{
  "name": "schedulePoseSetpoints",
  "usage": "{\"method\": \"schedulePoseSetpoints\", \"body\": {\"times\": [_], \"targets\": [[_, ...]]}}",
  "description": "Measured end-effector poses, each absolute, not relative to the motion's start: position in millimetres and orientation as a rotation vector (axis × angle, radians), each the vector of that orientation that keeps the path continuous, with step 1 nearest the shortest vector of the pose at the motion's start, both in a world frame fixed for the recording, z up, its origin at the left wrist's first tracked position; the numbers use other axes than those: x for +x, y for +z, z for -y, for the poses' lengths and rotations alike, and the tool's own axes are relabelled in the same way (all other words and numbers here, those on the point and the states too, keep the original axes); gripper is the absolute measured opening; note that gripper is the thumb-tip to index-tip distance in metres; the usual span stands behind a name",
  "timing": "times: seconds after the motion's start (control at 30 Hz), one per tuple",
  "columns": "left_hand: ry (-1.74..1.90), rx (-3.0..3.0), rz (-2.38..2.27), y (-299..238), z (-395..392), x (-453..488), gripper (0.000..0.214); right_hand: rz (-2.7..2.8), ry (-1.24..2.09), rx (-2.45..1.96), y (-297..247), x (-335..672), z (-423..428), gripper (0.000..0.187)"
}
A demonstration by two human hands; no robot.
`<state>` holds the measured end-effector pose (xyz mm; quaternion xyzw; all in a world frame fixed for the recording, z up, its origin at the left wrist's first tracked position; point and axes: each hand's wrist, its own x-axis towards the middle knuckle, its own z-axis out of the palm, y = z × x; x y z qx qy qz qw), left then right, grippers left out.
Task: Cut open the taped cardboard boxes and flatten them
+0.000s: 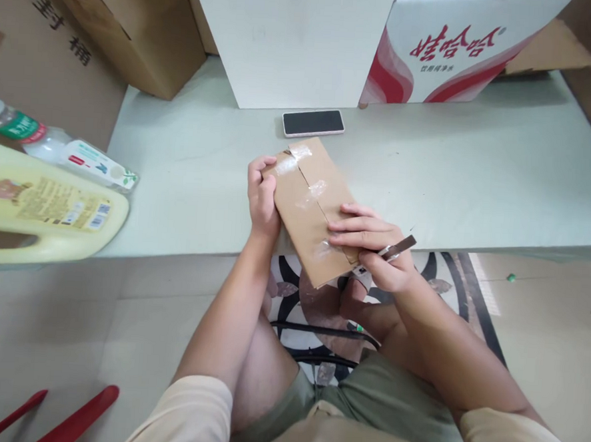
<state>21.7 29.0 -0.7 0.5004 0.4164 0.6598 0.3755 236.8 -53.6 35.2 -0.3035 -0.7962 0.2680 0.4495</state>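
Note:
A flat brown cardboard box (306, 205) is tilted at the table's front edge, its lower corner jutting out past it. Strips of clear tape cross the seam on its top. My left hand (263, 196) is closed around the box's left side, thumb near the upper corner. On the right, my right hand (374, 242) lays its fingers over the top near the seam. A slim tool (398, 248) with a dark flat end and a silvery part sticks out between that hand's thumb and fingers; its kind is not clear, and its other end is mostly hidden.
A phone (313, 123) lies beyond the box on the pale green table (193, 168). White cartons (306, 48) and an open cardboard box (141, 31) stand at the back. To the left are a yellow jug (71, 200) and a bottle (25, 131).

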Motion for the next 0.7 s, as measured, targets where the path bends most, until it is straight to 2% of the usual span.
{"method": "schedulePoseSetpoints", "body": {"times": [0.17, 0.33, 0.43, 0.7], "targets": [[1.710, 1.278, -1.028, -2, -29, 23, 0.049, 1.747, 0.876, -0.755, 44, 245, 52, 0.030], [1.707, 1.275, -1.018, -5, -30, 25, 0.055, 1.178, 0.724, -1.102, 44, 274, 44, 0.053], [1.688, 1.252, -1.028, -6, -28, 26, 0.053, 1.076, 0.717, -1.155, 43, 280, 45, 0.058], [1.658, 1.317, -0.997, -8, -24, 37, 0.044, 1.158, 0.461, -0.978, 80, 246, 67, 0.040]]}}
